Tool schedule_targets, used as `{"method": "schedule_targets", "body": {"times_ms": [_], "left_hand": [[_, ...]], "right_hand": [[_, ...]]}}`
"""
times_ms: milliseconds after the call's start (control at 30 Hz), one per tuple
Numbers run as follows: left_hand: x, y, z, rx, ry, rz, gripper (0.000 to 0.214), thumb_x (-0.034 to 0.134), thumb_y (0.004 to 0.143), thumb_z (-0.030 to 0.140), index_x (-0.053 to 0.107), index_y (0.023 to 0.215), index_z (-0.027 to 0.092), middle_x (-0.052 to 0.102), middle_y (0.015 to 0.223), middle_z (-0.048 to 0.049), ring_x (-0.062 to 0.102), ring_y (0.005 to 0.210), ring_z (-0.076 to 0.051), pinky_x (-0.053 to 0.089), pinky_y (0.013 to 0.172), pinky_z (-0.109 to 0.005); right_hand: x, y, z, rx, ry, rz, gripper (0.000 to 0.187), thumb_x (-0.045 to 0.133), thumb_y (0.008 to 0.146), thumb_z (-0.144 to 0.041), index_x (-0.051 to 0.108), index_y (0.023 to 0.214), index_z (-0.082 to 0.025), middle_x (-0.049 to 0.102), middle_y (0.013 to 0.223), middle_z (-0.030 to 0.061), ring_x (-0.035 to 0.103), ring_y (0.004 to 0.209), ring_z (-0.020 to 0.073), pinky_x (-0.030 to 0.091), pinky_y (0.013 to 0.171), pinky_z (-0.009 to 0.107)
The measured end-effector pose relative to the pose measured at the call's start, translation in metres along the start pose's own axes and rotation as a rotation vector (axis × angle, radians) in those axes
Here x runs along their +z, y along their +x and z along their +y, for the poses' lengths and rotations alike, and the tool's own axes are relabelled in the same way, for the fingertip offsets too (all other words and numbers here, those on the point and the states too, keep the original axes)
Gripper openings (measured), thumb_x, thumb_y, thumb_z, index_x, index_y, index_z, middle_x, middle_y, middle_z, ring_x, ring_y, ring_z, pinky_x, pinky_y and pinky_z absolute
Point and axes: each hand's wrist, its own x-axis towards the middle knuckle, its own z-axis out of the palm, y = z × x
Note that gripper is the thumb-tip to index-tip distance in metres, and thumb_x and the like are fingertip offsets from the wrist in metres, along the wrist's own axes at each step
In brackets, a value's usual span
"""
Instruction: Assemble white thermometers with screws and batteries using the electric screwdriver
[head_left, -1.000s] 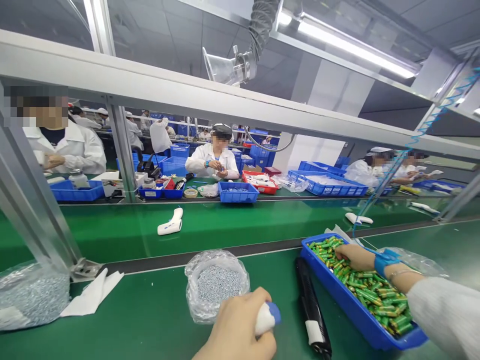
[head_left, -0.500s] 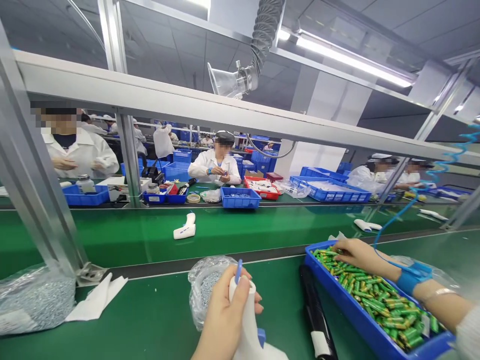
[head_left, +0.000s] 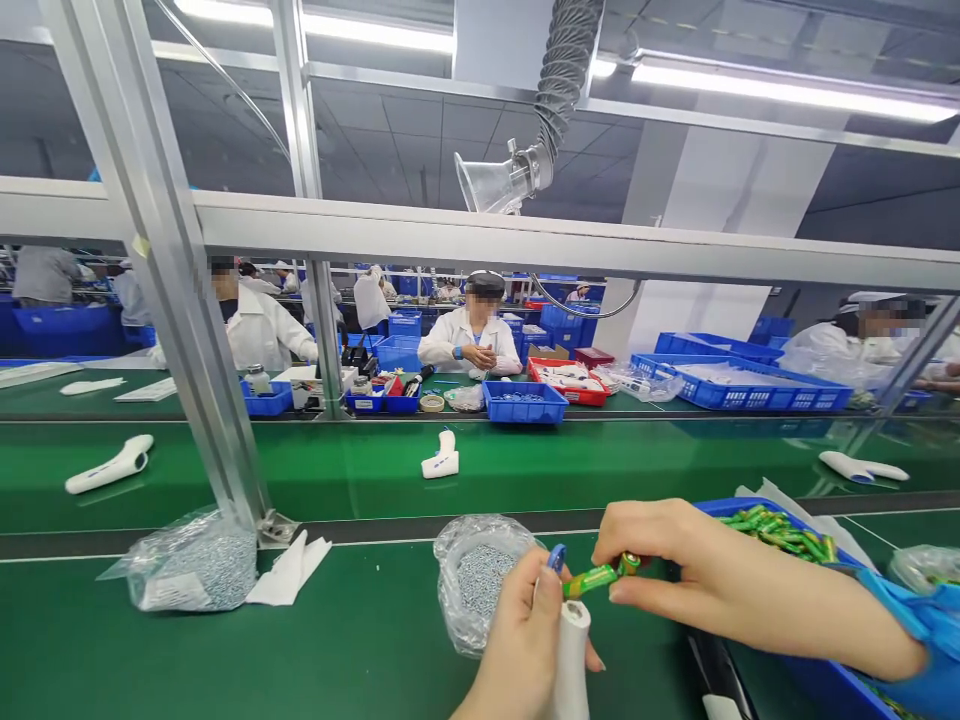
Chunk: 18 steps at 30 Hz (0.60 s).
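My left hand (head_left: 517,640) is closed around the handle of a white gun-shaped thermometer (head_left: 571,660), its open handle end facing up. A small blue flap (head_left: 556,558) stands at that end beside my left thumb. Between thumb and fingers, my right hand (head_left: 675,550) pinches green batteries (head_left: 591,581); one lies across just above the handle opening. Whether that battery touches the opening I cannot tell. Beneath my right forearm is a blue bin (head_left: 829,685) holding many more green batteries (head_left: 787,530), partly hidden by the arm.
Left of my hands sits a plastic-lined round container (head_left: 450,605) of small metal pieces. A bag of similar pieces (head_left: 199,570) and white paper (head_left: 289,570) lie by the metal post. A black tool (head_left: 716,665) lies near the bin. White devices (head_left: 441,458) rest on the green belt; co-workers sit beyond.
My right hand has left the battery bin and come to the thermometer's handle with green batteries in its fingers. The left hand keeps its hold, and the head view has turned right-to-left, showing more at left.
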Motion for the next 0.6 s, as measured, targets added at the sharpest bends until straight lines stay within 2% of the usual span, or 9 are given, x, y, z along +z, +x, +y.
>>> {"method": "schedule_targets", "body": {"times_ms": [133,400,533,600], "left_hand": [[-0.003,0.002,-0.002,0.039,-0.007,-0.011,0.065,0.046,0.065,0.081,0.045,0.073,0.017,0.048,0.044,0.0047,0.045,0.038,-0.007,0.031,0.040,-0.017],[-0.006,-0.001,-0.004,0.010,-0.038,-0.020,0.063,0.050,0.067,0.078,0.050,0.073,0.015,0.051,0.051,0.0026,0.048,0.039,-0.009,0.033,0.038,-0.017],[-0.004,-0.001,-0.004,-0.004,-0.070,0.031,0.061,0.052,0.067,0.076,0.049,0.071,0.015,0.050,0.047,0.0036,0.047,0.039,-0.008,0.034,0.039,-0.017],[-0.003,-0.002,-0.002,-0.008,-0.095,0.032,0.061,0.054,0.066,0.076,0.050,0.073,0.015,0.049,0.047,0.0040,0.046,0.039,-0.008,0.035,0.039,-0.017]], "right_hand": [[0.000,0.006,-0.009,-0.082,0.000,-0.024,0.005,0.057,0.086,-0.023,0.062,0.087,-0.023,0.060,0.082,-0.0009,0.057,0.073,0.0132,0.045,0.064,0.022],[-0.013,0.007,-0.018,-0.182,-0.109,-0.137,0.016,0.046,0.091,-0.021,0.061,0.093,-0.024,0.058,0.084,0.0022,0.057,0.076,0.0165,0.047,0.064,0.026],[-0.009,0.007,-0.019,-0.200,-0.158,-0.162,0.019,0.044,0.092,-0.020,0.060,0.099,-0.026,0.058,0.088,0.0015,0.057,0.079,0.0159,0.046,0.065,0.025],[-0.003,0.008,-0.018,-0.213,-0.165,-0.125,0.017,0.048,0.091,-0.019,0.060,0.101,-0.026,0.059,0.088,0.0009,0.057,0.079,0.0158,0.047,0.065,0.025]]}}
